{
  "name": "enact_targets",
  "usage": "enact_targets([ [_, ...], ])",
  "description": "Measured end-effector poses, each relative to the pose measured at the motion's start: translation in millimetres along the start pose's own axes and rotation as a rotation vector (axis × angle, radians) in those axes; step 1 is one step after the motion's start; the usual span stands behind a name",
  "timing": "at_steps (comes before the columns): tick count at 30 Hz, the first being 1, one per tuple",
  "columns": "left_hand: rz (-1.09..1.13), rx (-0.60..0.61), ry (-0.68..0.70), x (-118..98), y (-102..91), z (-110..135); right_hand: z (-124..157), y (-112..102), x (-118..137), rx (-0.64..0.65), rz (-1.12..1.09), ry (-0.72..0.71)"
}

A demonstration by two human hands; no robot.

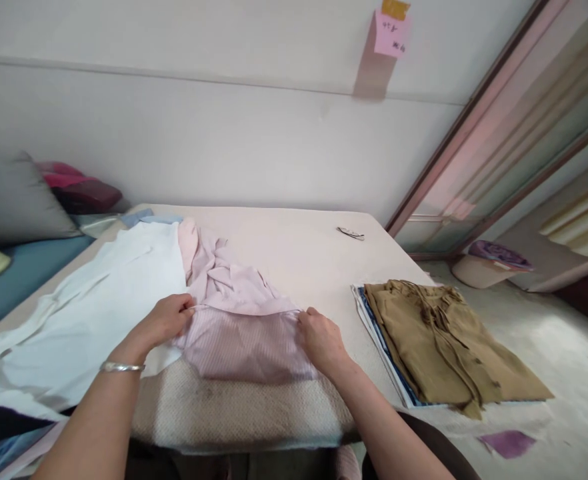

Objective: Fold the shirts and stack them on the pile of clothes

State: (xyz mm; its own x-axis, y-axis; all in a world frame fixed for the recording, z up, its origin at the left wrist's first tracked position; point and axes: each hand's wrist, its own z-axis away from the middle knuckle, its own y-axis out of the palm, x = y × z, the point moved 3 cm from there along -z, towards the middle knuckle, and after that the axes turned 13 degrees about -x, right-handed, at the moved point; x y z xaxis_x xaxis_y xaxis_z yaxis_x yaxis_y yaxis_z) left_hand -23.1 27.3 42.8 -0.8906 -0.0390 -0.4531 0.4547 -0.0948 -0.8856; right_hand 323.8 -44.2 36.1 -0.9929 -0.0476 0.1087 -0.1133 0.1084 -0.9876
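Note:
A pale pink striped garment point(249, 343) lies crumpled over the near edge of the cream-covered surface, its upper part bunched towards the back. My left hand point(174, 316) pinches one end of a seam or hem across it. At the other end of that line, my right hand point(320, 339) is closed on the cloth. The hem runs nearly straight between the two hands. Whether it is a shirt or another piece cannot be made out. A white garment point(124, 287) spreads out flat on the left, reaching under my left forearm.
Folded olive-brown trousers point(439, 340) with a drawstring top a stack at the right. Glasses point(351, 233) lie towards the back of the cream surface point(294, 247). A grey cushion point(19, 197) stands at the left, and a bin point(489, 265) is on the floor at right.

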Motion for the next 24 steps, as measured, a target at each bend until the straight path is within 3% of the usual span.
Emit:
enact_targets([
  [7,0.124,0.002,-0.015,6,7.1,-1,-2,5,-4,0.022,-0.060,0.070],
  [18,-0.053,-0.136,0.082,3,12.0,-3,-1,18,-9,0.041,-0.119,0.101],
  [24,-0.030,-0.160,0.087,3,11.9,-1,-5,24,-12,0.033,-0.098,0.086],
])
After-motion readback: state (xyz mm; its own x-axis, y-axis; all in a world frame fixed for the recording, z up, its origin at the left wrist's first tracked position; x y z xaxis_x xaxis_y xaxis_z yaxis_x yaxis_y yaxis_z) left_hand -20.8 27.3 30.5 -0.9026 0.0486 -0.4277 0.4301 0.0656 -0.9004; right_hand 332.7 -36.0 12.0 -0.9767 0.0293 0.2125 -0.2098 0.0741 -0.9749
